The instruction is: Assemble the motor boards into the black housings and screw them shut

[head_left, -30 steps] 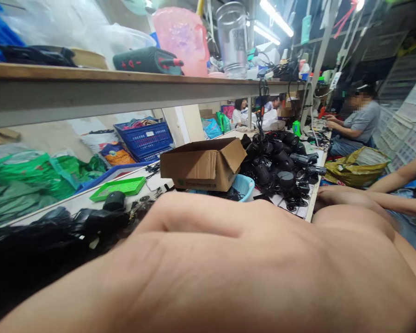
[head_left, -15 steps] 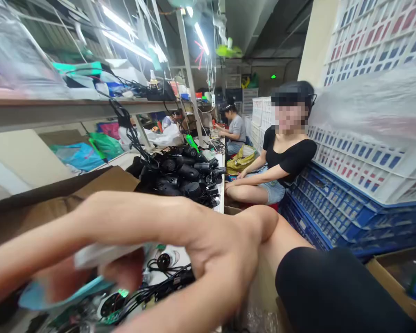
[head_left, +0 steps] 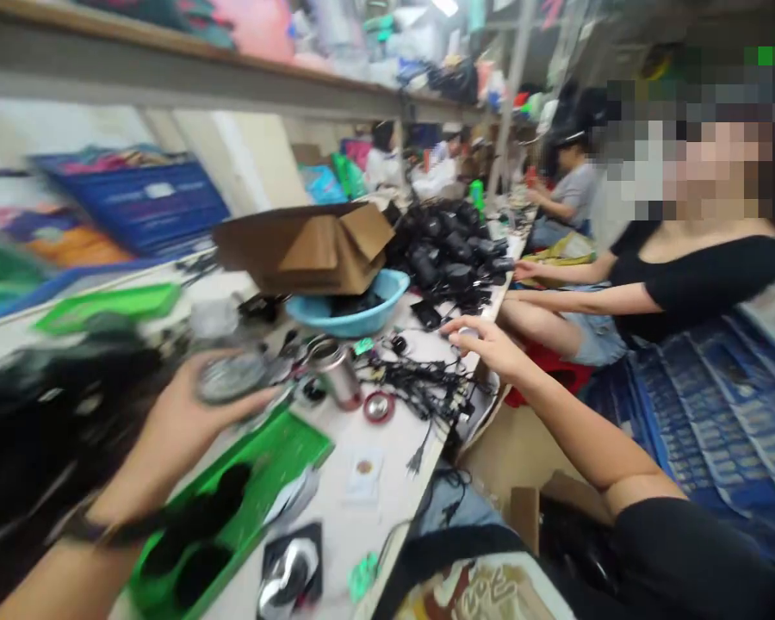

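A crowded workshop aisle is seen, with a long wooden shelf [head_left: 168, 73] running above a white bench [head_left: 336, 508]. At the near left of the bench, a round, flat, silver-grey metal disc [head_left: 231, 377] is held in the left hand [head_left: 181, 430], lying across the partly opened fingers. It is judged to be stiff, fairly light and smooth-faced, so it would best be taken by its rim. Farther right, the outstretched right hand [head_left: 484, 349] has its fingertips [head_left: 455, 325] curled over a small pale object [head_left: 468, 332]; whether it is gripped cannot be told. Beside it lies a tangle of black cables [head_left: 419, 383], with a steel cup [head_left: 336, 375] just left of them. A green plastic tray [head_left: 290, 439] lies below the disc. Beyond stand a light blue plastic basin [head_left: 387, 288] and a brown cardboard box [head_left: 303, 250]. A seated co-worker's hand [head_left: 526, 270] reaches the bench's right edge. Since the earlier view, the hands have been drawn apart.
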Available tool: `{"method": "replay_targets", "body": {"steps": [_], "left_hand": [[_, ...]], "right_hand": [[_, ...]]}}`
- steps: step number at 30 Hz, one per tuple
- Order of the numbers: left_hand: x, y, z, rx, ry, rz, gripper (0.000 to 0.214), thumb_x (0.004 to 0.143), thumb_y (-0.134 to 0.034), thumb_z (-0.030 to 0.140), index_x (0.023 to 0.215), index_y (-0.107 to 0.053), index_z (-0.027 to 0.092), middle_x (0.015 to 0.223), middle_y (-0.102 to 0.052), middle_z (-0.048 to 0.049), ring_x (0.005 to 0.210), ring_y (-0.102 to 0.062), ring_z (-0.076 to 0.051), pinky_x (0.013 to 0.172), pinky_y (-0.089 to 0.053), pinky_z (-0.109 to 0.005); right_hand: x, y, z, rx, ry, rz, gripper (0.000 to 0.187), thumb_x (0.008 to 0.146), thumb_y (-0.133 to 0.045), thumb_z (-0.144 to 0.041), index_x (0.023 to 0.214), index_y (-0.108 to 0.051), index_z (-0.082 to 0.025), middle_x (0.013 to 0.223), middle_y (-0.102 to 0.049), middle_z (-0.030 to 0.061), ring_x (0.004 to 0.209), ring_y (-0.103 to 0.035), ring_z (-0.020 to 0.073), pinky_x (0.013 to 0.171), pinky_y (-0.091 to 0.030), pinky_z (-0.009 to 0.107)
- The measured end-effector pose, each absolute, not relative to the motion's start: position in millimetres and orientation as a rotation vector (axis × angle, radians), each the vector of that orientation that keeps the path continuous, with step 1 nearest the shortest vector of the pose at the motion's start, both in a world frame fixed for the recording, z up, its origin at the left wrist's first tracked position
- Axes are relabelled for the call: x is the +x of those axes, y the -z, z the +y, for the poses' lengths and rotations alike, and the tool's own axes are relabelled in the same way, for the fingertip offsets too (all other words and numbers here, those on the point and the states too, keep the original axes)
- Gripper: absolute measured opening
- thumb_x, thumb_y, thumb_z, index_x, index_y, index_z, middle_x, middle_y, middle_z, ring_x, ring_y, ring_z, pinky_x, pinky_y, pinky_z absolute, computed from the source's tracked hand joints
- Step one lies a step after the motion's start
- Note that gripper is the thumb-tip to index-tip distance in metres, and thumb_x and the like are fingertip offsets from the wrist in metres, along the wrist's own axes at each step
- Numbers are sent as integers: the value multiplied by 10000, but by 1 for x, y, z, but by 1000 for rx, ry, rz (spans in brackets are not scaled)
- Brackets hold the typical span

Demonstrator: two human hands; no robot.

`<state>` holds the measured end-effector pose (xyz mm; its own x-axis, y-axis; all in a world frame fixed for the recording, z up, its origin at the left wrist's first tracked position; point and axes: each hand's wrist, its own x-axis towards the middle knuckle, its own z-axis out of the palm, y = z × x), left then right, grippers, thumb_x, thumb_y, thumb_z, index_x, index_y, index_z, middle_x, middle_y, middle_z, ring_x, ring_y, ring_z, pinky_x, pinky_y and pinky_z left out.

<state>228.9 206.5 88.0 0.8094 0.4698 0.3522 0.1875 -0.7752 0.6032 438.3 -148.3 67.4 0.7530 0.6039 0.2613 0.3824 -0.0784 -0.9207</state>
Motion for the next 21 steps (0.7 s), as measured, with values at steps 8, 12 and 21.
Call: {"method": "replay_targets", "body": {"steps": [8, 12, 21], "left_hand": [[225, -97, 194, 2529, -640, 413, 621, 701, -797, 363, 1256, -598, 167, 1190, -708, -87, 1086, -662, -299, 960, -507, -405], [218, -92, 199, 2952, -635, 685, 538, 786, -647, 238, 1318, -601, 171, 1169, -691, -124, 1094, -619, -342, 893, -486, -423], [230, -85, 218, 3259, -631, 755, 518, 838, -569, 171, 1354, -616, 181, 1192, -668, -129, 1113, -557, -371, 882, -453, -476]], "right_hand": [[404, -69, -59, -1639, -190, -1079, 292, 925, -672, -439, 1091, -747, -211, 1045, -711, 43, 886, -623, 208, 827, -463, 333], [411, -45, -60, -1696, -109, -1065, 297, 930, -640, -446, 1078, -739, -209, 1082, -712, 61, 1047, -633, 251, 951, -463, 377], [420, 9, -94, -1786, -329, -821, 357, 963, -617, -518, 1143, -717, -226, 1031, -657, 46, 972, -610, 239, 855, -437, 344]]}}
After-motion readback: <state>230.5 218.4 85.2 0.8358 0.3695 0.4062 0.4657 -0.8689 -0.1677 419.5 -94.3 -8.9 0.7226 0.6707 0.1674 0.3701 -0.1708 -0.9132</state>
